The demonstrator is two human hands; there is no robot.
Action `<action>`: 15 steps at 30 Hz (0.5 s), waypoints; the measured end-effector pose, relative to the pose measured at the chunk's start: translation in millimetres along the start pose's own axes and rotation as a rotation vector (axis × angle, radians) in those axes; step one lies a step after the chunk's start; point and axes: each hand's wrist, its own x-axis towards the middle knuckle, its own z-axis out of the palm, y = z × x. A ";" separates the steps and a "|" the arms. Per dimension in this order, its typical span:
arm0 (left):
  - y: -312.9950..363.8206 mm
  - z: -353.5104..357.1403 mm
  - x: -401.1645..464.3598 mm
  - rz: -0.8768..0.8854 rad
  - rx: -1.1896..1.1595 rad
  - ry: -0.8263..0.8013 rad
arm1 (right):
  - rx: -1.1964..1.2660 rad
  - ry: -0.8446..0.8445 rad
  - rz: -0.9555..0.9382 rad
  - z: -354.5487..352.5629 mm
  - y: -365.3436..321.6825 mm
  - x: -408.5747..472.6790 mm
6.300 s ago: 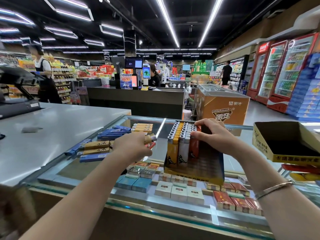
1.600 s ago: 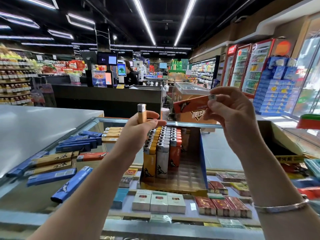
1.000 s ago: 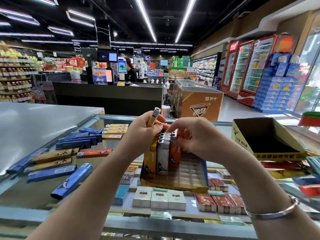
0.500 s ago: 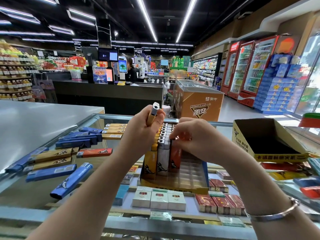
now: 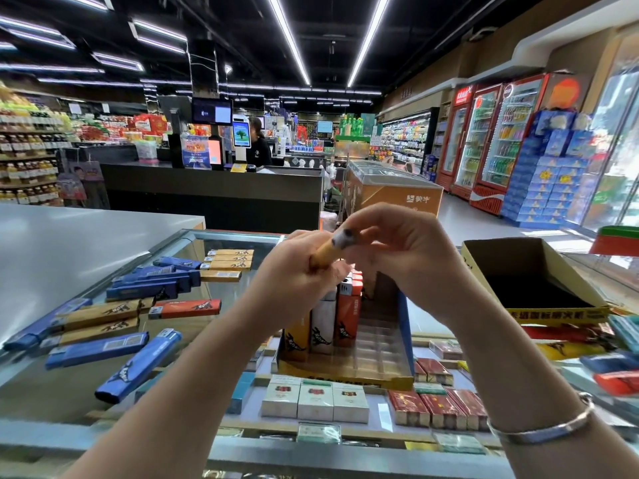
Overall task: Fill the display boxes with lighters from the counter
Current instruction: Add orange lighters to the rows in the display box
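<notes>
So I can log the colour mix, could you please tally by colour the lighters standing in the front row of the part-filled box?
Yellow lighter: 1
White lighter: 1
Red lighter: 1
Total: 3

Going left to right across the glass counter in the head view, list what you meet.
Loose blue lighters → red lighter → left hand → orange lighter → right hand → empty yellow display box
</notes>
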 end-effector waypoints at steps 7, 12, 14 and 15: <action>-5.6 0.1 0.5 -0.164 0.025 -0.089 | 0.203 0.514 0.075 -32.1 8.0 1.1; -7.7 -1.4 1.2 -0.230 -0.085 -0.178 | -0.161 0.452 0.145 -36.6 23.3 1.1; -8.0 -1.9 1.5 -0.220 -0.089 -0.171 | -0.348 0.368 0.157 -33.2 30.0 1.0; -8.2 -2.1 1.8 -0.221 -0.095 -0.164 | -0.441 0.328 0.158 -30.9 33.0 0.8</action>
